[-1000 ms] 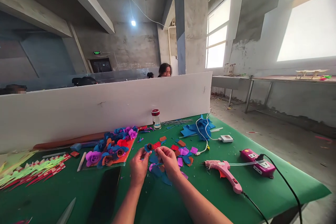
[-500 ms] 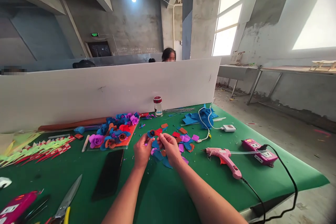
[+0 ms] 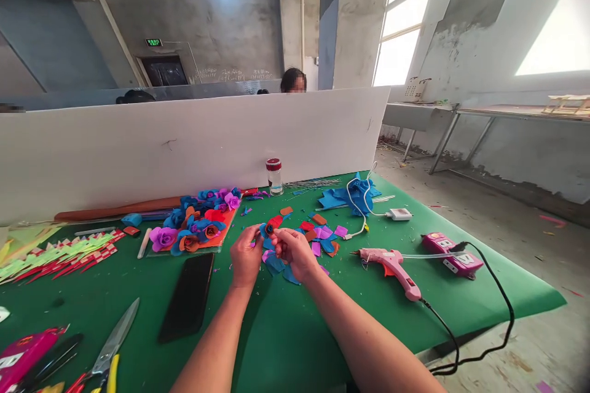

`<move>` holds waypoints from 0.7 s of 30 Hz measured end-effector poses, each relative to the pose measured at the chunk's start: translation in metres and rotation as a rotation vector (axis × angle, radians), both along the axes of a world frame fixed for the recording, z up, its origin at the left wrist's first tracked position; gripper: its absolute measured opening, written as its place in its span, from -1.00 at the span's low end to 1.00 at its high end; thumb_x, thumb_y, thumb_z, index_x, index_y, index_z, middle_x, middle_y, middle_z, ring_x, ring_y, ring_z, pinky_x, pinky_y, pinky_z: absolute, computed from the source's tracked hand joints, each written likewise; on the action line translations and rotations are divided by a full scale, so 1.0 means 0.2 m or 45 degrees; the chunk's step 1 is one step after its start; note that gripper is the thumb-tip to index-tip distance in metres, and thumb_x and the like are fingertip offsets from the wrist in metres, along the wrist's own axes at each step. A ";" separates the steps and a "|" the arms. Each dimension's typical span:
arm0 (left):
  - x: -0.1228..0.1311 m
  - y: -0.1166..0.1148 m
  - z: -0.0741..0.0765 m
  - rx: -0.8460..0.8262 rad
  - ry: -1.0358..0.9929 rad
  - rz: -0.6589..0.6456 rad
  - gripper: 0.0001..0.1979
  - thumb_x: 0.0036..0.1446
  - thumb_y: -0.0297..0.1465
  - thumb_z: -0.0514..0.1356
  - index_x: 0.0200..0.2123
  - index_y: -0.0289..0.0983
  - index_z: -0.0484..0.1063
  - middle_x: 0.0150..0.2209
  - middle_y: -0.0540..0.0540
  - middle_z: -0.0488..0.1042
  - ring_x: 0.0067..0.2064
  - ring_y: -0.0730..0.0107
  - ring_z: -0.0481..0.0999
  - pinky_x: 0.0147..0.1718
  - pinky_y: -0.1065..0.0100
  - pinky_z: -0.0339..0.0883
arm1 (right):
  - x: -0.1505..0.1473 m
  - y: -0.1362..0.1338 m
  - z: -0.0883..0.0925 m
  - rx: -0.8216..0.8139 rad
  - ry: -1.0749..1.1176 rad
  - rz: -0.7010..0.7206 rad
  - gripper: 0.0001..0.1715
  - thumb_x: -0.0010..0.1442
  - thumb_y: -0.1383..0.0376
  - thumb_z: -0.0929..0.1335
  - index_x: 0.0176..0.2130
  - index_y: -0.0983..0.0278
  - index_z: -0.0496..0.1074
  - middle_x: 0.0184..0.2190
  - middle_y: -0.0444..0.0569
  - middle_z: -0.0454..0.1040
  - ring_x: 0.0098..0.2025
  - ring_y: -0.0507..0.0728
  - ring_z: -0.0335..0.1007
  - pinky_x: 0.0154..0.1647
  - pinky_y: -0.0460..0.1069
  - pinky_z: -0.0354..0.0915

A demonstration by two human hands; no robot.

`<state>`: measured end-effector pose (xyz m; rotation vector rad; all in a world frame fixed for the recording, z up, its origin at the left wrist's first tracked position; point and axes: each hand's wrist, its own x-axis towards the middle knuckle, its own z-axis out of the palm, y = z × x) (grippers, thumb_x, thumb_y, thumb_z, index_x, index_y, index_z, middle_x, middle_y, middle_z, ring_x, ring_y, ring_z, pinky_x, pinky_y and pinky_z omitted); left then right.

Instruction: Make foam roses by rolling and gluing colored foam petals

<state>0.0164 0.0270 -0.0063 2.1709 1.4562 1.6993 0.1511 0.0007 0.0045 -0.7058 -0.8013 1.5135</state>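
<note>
A small paper flower (image 3: pixel 267 230), blue outside with a dark, orange-edged centre, is between my two hands. My left hand (image 3: pixel 246 256) grips it from the left with bent fingers. My right hand (image 3: pixel 295 253) pinches at its right side, with the fingertips partly hidden. Loose blue petals (image 3: pixel 275 263) lie under the hands, and purple, red and brown pieces are scattered beyond. Finished paper roses (image 3: pixel 198 221) in blue, purple and orange sit in a heap to the left.
A pink glue gun (image 3: pixel 391 265) lies at right, its black cable crossing the table edge near a magenta power strip (image 3: pixel 452 254). Scissors (image 3: pixel 113 344) and a black phone (image 3: pixel 188 295) lie at left. A red-lidded jar (image 3: pixel 274 177) stands before the white partition (image 3: pixel 193 147).
My right hand has turned and shifted slightly, its fingers now closer against the flower. The view has tilted down a little, so everything sits slightly differently in the picture.
</note>
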 end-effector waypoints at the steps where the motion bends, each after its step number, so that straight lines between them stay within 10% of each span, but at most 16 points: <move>1: 0.00 0.00 0.00 0.010 -0.006 -0.002 -0.85 0.16 -0.38 0.15 -0.28 -0.20 0.54 -0.31 -0.09 0.62 -0.28 0.29 0.58 -0.22 0.31 0.43 | 0.00 0.00 0.00 -0.011 0.007 0.009 -0.64 -0.10 0.09 0.50 -0.47 0.34 0.48 -0.56 -0.14 0.42 -0.61 -0.09 0.16 -0.60 -0.15 0.13; 21: 0.00 0.02 -0.01 0.111 0.011 -0.029 -0.82 0.19 -0.27 0.20 -0.26 -0.24 0.54 -0.32 -0.08 0.61 -0.34 0.34 0.57 -0.27 0.35 0.43 | 0.00 0.00 0.01 -0.164 0.158 0.132 -0.75 -0.23 0.28 0.51 -0.50 0.33 0.44 -0.66 -0.23 0.33 -0.66 -0.10 0.13 -0.62 -0.15 0.13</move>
